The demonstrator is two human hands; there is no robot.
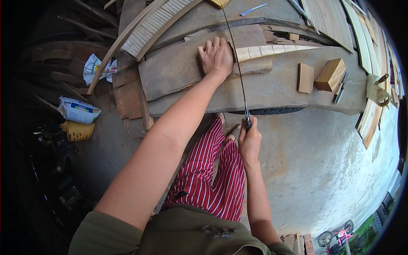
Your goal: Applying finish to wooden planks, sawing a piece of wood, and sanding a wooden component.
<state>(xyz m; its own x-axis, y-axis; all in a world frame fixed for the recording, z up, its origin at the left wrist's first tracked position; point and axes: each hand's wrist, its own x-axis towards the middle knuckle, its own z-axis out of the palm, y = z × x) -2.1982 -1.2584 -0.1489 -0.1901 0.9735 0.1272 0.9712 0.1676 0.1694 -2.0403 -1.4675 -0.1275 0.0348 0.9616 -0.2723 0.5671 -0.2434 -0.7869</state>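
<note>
Grips saw (247, 114) in right hand (250, 139), across rightward-pointing pale strip (267, 50); plants nearer left hand (216, 58) leftward, can't tell if grasping!

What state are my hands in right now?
Left hand: fingers curled, on the wooden plank; whether it grips anything can't be told.
Right hand: closed, holding the saw handle.

Pale light gleams off the smooth grey floor (306, 170) at right of my remote view, while shadow covers loose timber (59, 53) at left, where I see a white-and-blue sack (80, 109) touching a yellow sack (78, 131); a pink bicycle (341, 235) appears near green plants (362, 239) at lower right.
</note>
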